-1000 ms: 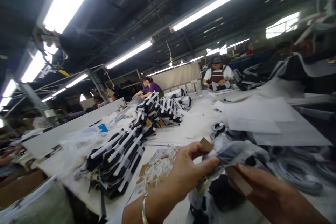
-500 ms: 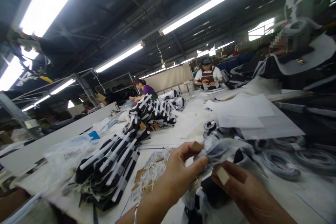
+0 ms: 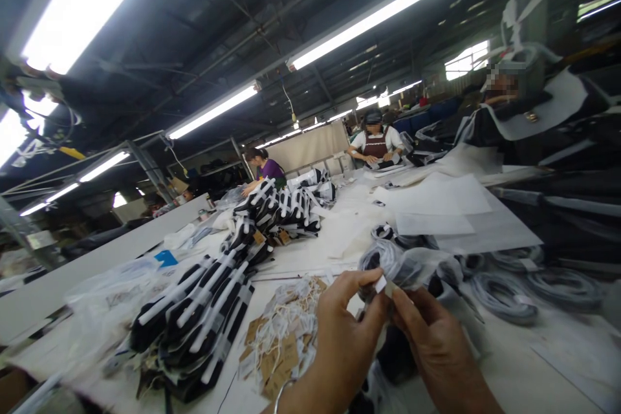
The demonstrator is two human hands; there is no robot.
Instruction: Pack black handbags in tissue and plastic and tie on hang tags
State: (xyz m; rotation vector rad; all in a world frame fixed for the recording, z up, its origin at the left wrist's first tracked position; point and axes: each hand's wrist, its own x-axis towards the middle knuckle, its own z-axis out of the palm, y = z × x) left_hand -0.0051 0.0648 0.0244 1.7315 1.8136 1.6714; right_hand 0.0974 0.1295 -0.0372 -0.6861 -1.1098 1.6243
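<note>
My left hand (image 3: 345,326) is closed in a pinch on a small white piece (image 3: 380,284), flat and stiff like card or tape. Close against it, my right hand (image 3: 434,339) pinches a small greyish piece (image 3: 389,288) between thumb and forefinger. Whether the two pieces are joined I cannot tell. Crumpled clear plastic (image 3: 427,263) lies just behind the fingers, beside a grey coil (image 3: 383,255). Dark items in clear plastic sit under my hands, mostly hidden. Left of my left wrist is a heap of strung paper tags (image 3: 279,336).
Stacked black pieces with white strips (image 3: 194,317) lie at left, with a second pile (image 3: 276,207) beyond. White sheets (image 3: 441,204) and grey coils (image 3: 504,297) are at right. Two co-workers, one in purple (image 3: 272,169) and one in a brown apron (image 3: 376,144), work across the table.
My hands have come together; earlier they were apart, each pinching a small tan piece. The view has shifted slightly, and more of the tag heap shows.
</note>
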